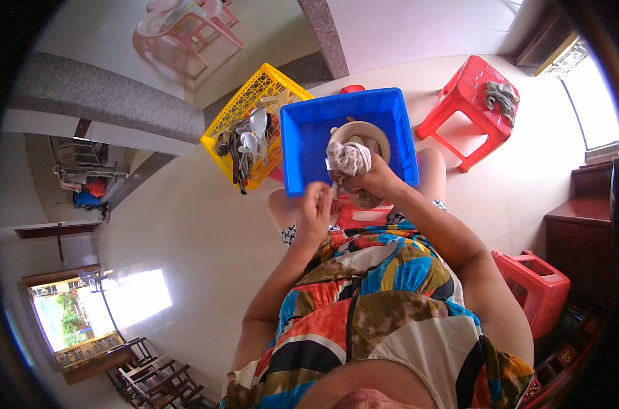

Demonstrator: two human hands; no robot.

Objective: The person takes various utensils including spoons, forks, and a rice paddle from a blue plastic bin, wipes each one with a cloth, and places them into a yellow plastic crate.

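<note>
My right hand (373,180) grips a bunched, pale spotted cloth (351,158) over the near side of a blue plastic tub (309,145). Part of the cloth hangs below the fingers; whether something is wrapped inside is hidden. Left of it, my left hand (314,209) is raised at the tub's near edge, slightly blurred, fingers loosely curled and apart from the cloth, with nothing visible in it. Inside the tub stands a beige round bowl (383,137) holding several small items, partly covered by the cloth and hand.
A yellow plastic basket (284,76) left of the tub holds metal spoons (258,121) and other utensils. At the right, a red plastic stool (465,97) bears a grey rag (501,99). Another red stool (544,286) stands by my right elbow. Dark wooden steps (580,209) lie further right.
</note>
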